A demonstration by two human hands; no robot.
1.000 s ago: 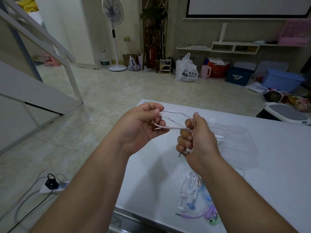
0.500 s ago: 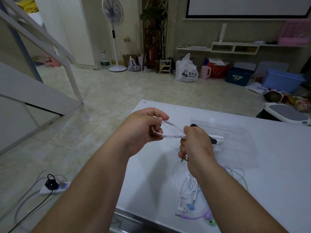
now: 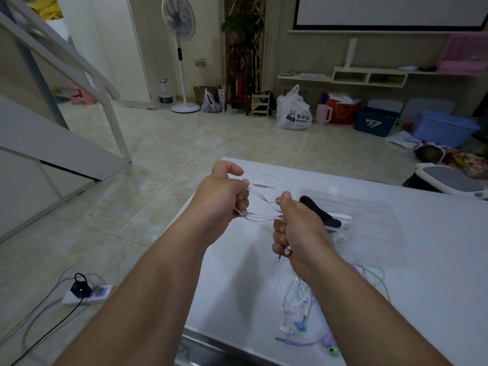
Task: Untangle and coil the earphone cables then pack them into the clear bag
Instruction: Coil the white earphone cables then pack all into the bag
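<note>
Both hands hold one white earphone cable [image 3: 260,204] above the white table [image 3: 435,260]. Left hand [image 3: 224,196] grips one loop end, right hand [image 3: 298,228] clamps the other, jack [image 3: 280,256] poking out below. Strands run left-right between fists. Clear bag [image 3: 369,207] lies just beyond the right hand, so it's nearer. Remaining tangled earphones [image 3: 298,307] sit on the table under the right forearm.

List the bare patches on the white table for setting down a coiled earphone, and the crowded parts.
Bare: the wide right side of the table, beyond the clear bag and green cable; also the strip between its left edge and the earphone tangle. Crowded: the middle, from the bag down to the tangle by the near edge.
</note>
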